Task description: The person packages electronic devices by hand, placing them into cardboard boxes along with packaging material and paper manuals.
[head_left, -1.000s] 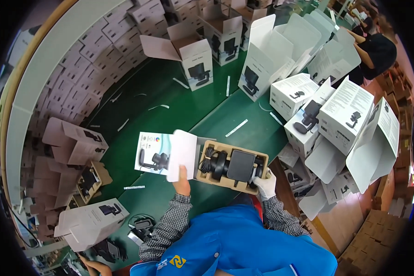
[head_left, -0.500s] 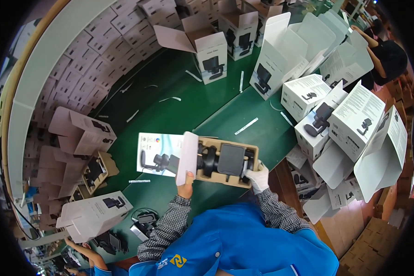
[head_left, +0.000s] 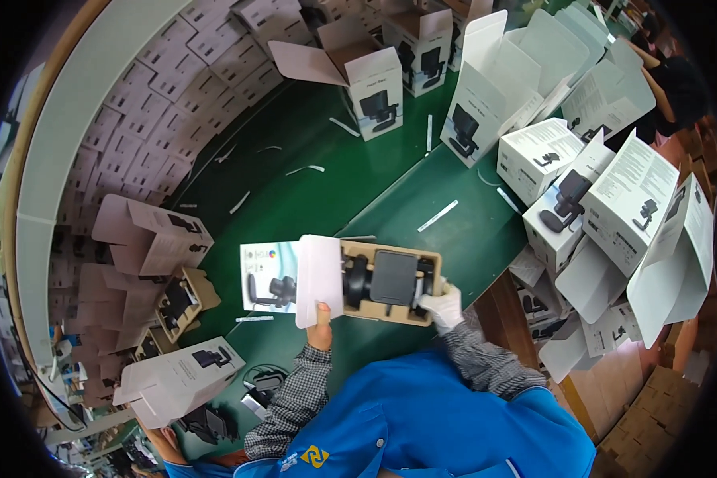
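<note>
A white printed box (head_left: 270, 275) lies on its side in front of me, its lid flap (head_left: 320, 279) standing up at the open end. Partly inside that end is a brown cardboard tray (head_left: 398, 314) holding a dark device with a squarish black panel (head_left: 393, 277) and black round parts. My left hand (head_left: 320, 328), its thumb over the flap's lower edge, grips the box there. My right hand (head_left: 444, 307), in a white glove, is closed on the tray's right end with its fingers over the rim. Its fingertips are partly hidden.
Several open white boxes (head_left: 486, 119) stand at the far right, with more piled on the right (head_left: 625, 207). Opened boxes and a filled tray (head_left: 185, 303) sit at the left. Black cabled parts (head_left: 264, 382) lie near my left sleeve. Paper strips (head_left: 438, 216) litter the green table (head_left: 374, 191).
The tray has slid slightly left, a little deeper into the box, with my right hand on its end. The flap now faces me more broadly. The whole view has shifted a little.
</note>
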